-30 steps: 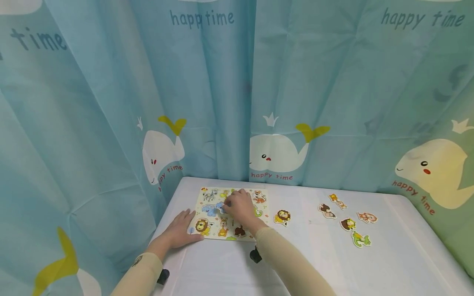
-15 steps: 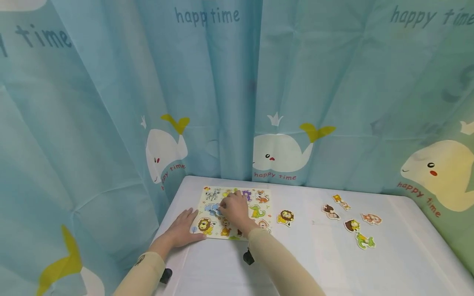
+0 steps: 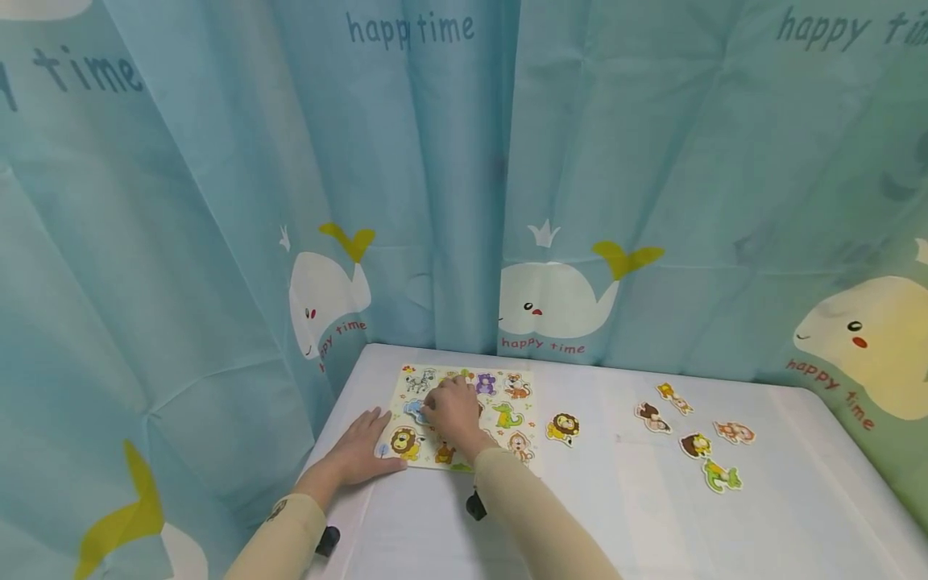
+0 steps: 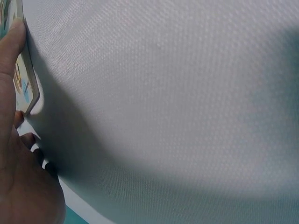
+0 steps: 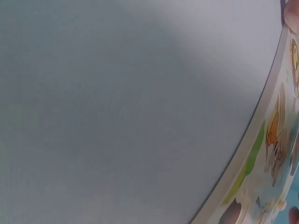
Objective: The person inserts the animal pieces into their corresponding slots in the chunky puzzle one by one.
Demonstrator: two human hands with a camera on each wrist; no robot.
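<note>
A wooden animal puzzle board (image 3: 425,461) lies at the table's left side. My left hand (image 3: 355,451) rests at its near left corner, fingers extended along the side and thumb on the front edge. In the left wrist view, the thumb (image 4: 10,46) touches the board's edge. With fingertips and thumb, my right hand (image 3: 453,412) pinches a blue elephant piece (image 3: 415,409), mostly hidden, over the elephant picture in the middle row. Around it on the board show a zebra (image 3: 420,380), a purple bear (image 3: 486,383) and a green crocodile (image 3: 507,416).
A lion piece (image 3: 563,429) lies just right of the board. Further right are several loose animal pieces, among them a crocodile piece (image 3: 722,476) and a monkey piece (image 3: 735,432). A blue whale-print curtain (image 3: 449,201) hangs behind the white table (image 3: 616,515).
My right hand has shifted left and brought the elephant piece over the elephant picture, uncovering the purple bear. The left hand stays at the board's corner. The head view has turned slightly.
</note>
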